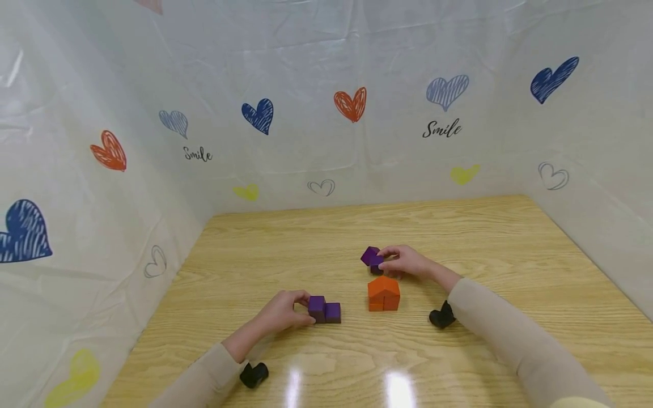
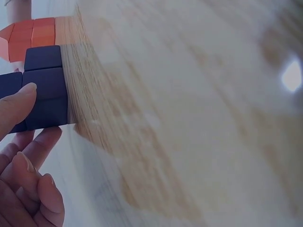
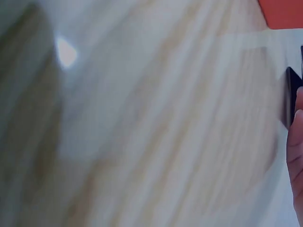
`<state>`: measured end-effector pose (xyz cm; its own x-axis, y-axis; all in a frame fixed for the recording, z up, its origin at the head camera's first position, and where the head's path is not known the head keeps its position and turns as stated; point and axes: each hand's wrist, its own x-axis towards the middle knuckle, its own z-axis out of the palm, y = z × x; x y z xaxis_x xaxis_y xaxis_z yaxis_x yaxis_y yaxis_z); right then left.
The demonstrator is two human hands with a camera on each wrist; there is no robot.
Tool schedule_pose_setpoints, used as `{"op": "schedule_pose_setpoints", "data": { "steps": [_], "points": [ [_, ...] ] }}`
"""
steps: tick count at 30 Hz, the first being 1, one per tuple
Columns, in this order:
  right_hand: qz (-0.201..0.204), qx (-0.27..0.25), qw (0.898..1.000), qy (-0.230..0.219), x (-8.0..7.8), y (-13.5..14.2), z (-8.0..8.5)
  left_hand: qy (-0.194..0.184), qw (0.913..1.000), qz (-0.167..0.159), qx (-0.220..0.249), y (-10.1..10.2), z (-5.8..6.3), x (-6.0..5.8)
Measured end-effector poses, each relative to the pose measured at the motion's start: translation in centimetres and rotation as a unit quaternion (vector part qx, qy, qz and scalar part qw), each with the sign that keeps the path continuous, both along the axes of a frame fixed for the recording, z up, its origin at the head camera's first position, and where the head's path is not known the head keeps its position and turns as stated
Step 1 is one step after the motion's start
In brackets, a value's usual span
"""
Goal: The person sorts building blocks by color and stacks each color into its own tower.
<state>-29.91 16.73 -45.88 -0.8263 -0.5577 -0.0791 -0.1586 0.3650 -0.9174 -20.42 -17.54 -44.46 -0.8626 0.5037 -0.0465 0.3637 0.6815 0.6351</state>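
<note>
Near the table's front middle, my left hand [image 1: 283, 310] grips a purple block stack [image 1: 317, 309], thumb on the near side and fingers behind. Against its right side stands a lower purple cube [image 1: 333, 313]. The left wrist view shows my thumb pressed on the dark blocks [image 2: 45, 85]. Farther back, my right hand [image 1: 410, 262] pinches a small purple block [image 1: 376, 264] between thumb and index finger. Another purple block [image 1: 369, 255], turned at an angle, lies right beside it. In the right wrist view only the edge of a dark block [image 3: 291, 97] shows by my fingers.
An orange block house [image 1: 384, 294] with a peaked top stands between the hands, just in front of the right hand's blocks. Black strap-like pieces [image 1: 254, 375] show by both wrists. White sheeting with printed hearts [image 1: 352, 105] walls the wooden table [image 1: 285, 243] at back and sides.
</note>
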Motion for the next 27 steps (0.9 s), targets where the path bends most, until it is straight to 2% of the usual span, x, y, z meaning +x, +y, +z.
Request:
{"op": "schedule_pose_setpoints", "data": {
  "steps": [6, 15, 19, 27],
  "points": [
    [-0.048, 0.026, 0.995, 0.079, 0.4, 0.2, 1.6, -0.005, 1.0, -0.001, 0.0, 0.1, 0.1, 0.0],
    [-0.114, 0.046, 0.979, 0.161, 2.0, 0.1, 5.7, -0.005, 1.0, 0.003, 0.004, 0.1, 0.2, 0.1],
    [-0.13, 0.034, 0.977, 0.165, 3.0, -0.2, 7.8, -0.007, 1.0, 0.007, 0.002, 0.2, 0.2, 0.2],
    [-0.14, -0.006, 0.984, 0.108, 5.7, -1.8, 10.8, -0.009, 0.9999, 0.005, 0.0, 0.1, 0.4, 0.3]
  ]
}}
